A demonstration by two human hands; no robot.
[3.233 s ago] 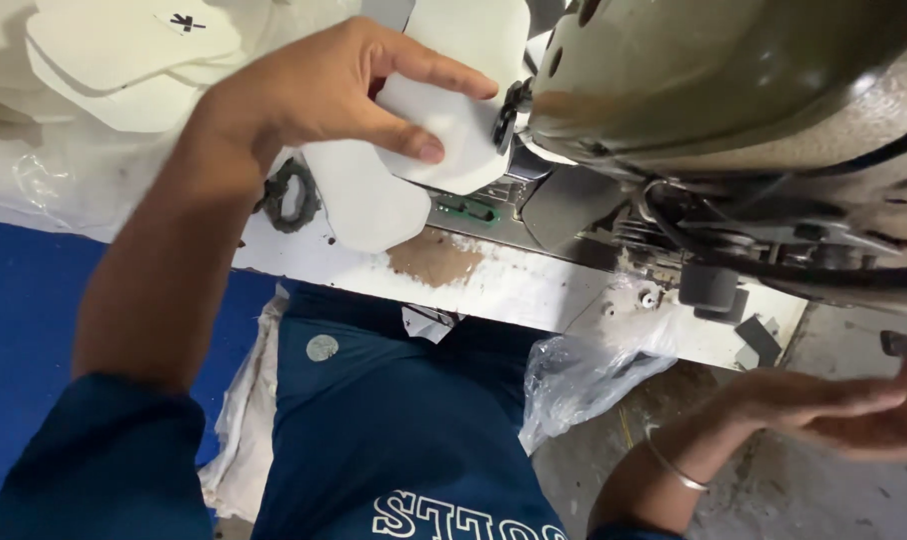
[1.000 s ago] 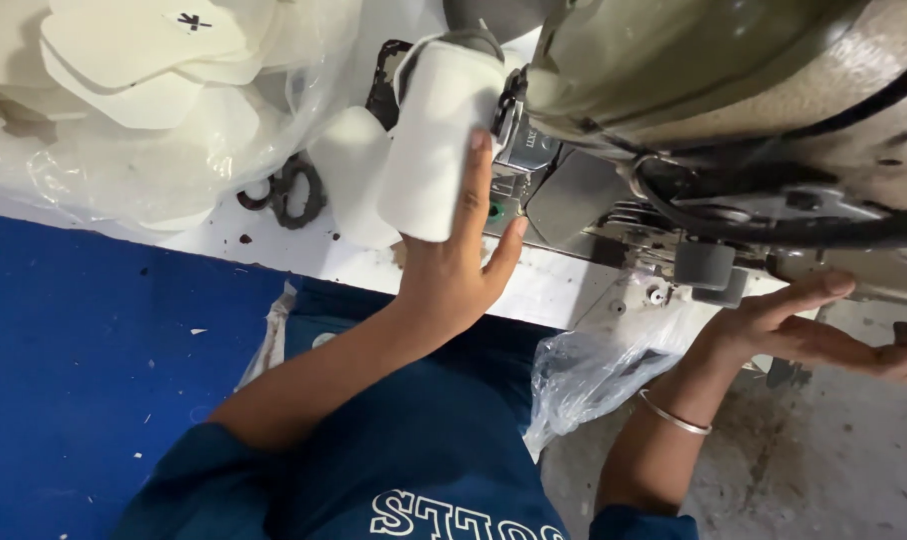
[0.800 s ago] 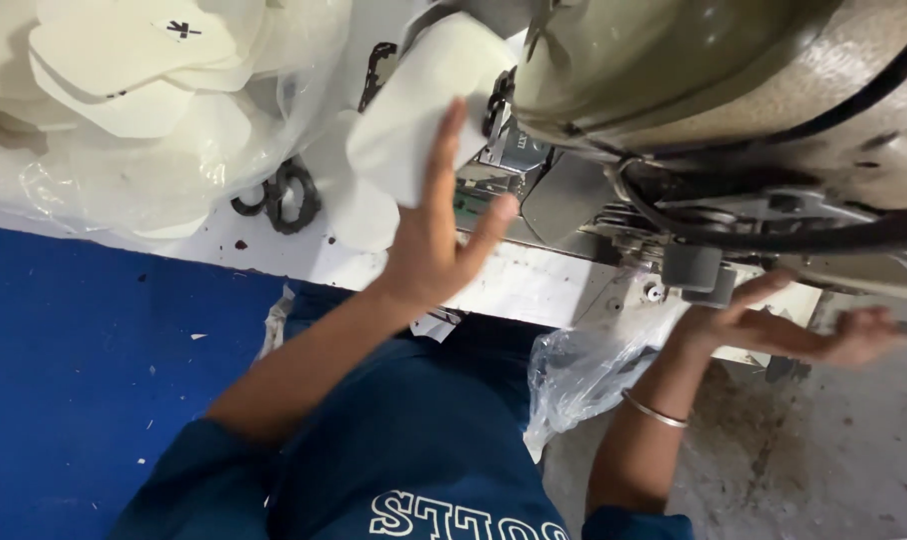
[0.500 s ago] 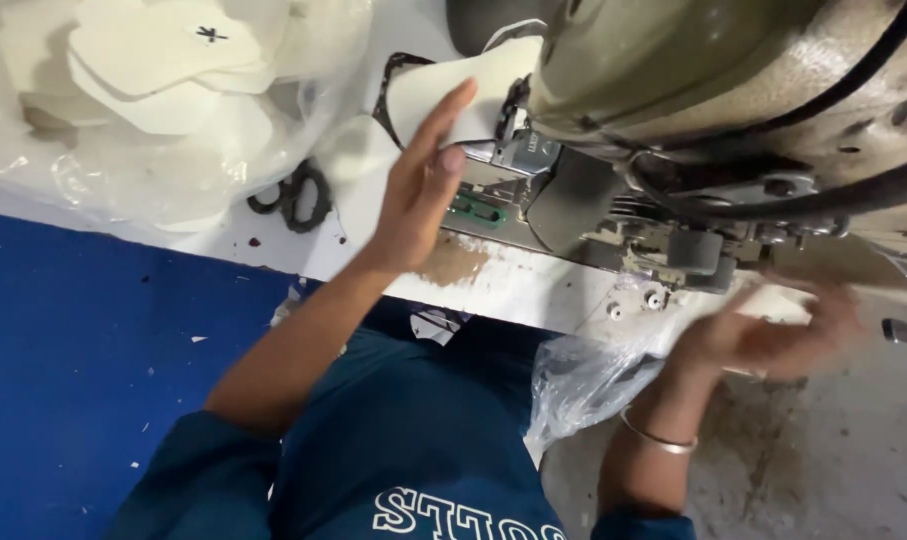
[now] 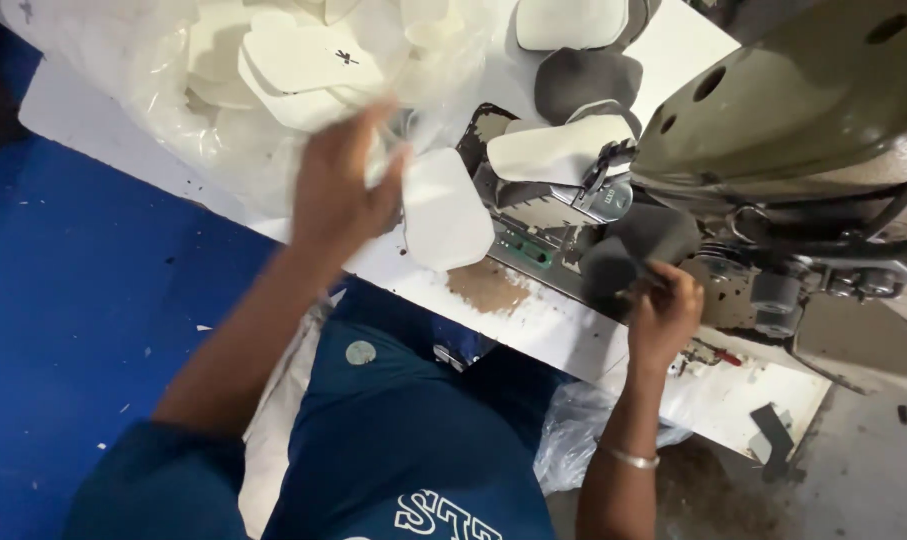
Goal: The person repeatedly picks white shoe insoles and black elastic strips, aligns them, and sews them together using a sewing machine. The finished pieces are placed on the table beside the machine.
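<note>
My left hand [image 5: 342, 188] is blurred at the edge of a clear plastic bag [image 5: 189, 130] full of white cut pieces [image 5: 309, 60]. Its fingers touch a loose white piece [image 5: 446, 212] on the table, and I cannot tell whether they grip it. My right hand [image 5: 664, 315] pinches a dark grey padded piece [image 5: 629, 250] just in front of the sewing machine's needle area. Another white piece [image 5: 554, 150] lies under the machine's foot, with a grey piece [image 5: 589, 78] behind it.
The big olive sewing machine head [image 5: 804, 100] fills the upper right. The white table [image 5: 544, 325] has a worn brown patch at its front edge. A crumpled plastic bag [image 5: 574, 440] hangs below it. Blue floor [image 5: 74, 300] lies to the left.
My left hand has left the white piece at the machine and swung left to the bag. My right hand came up from below the table and took hold of the grey piece.
</note>
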